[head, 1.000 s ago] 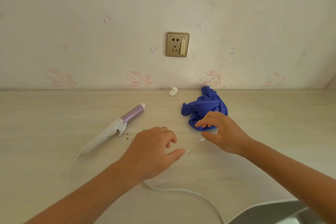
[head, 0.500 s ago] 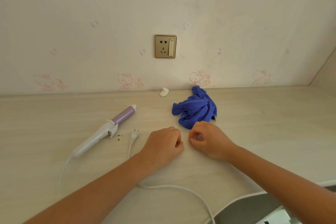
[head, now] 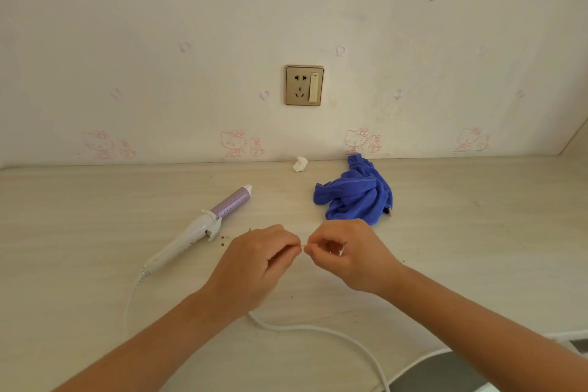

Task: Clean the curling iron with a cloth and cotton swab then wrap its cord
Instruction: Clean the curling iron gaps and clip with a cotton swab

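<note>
A white curling iron with a lilac barrel lies slanted on the pale table, left of my hands. Its white cord loops from the handle's end under my left forearm and off the table's front edge. A crumpled blue cloth lies just beyond my right hand. My left hand and my right hand meet at the fingertips above the table, and together they pinch a thin cotton swab, of which only a sliver shows. The cord's plug is hidden.
A small white wad lies by the wall behind the cloth. A wall socket with a switch sits above it. A few brown specks dot the table beside the iron's clamp. The table's front edge curves away at the lower right.
My hands have drawn together and lifted slightly, both now pinching the swab at the fingertips. The plug, seen earlier beside the iron, is now behind my left hand.
</note>
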A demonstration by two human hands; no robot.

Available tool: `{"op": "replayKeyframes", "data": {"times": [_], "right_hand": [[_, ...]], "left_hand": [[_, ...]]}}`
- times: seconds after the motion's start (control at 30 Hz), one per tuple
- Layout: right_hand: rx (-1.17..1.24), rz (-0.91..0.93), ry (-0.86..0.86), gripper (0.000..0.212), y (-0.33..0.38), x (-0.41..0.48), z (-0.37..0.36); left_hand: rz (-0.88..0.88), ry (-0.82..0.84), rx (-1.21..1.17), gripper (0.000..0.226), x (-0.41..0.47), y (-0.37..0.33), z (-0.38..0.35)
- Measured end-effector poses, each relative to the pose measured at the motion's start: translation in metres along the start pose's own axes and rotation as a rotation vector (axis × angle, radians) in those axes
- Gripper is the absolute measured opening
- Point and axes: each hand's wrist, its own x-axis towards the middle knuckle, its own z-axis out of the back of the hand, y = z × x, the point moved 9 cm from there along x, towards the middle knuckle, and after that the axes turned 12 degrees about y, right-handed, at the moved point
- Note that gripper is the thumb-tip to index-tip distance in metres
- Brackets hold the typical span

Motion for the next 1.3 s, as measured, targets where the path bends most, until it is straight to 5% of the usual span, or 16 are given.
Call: {"op": "replayKeyframes", "data": {"times": [0.3, 1.3], "right_hand": [[-0.097, -0.114, 0.225, 0.029, -0.002, 0.018, -0.018], [-0.375, -0.373, 0.057, 0.052, -0.029, 0.02, -0.011]], "left_hand": [[0.07, 0.012, -0.014, 0.009, -0.004, 0.018, 0.0], [0.295, 0.028, 0.24, 0.025, 0.033, 0.021, -0.033]]}}
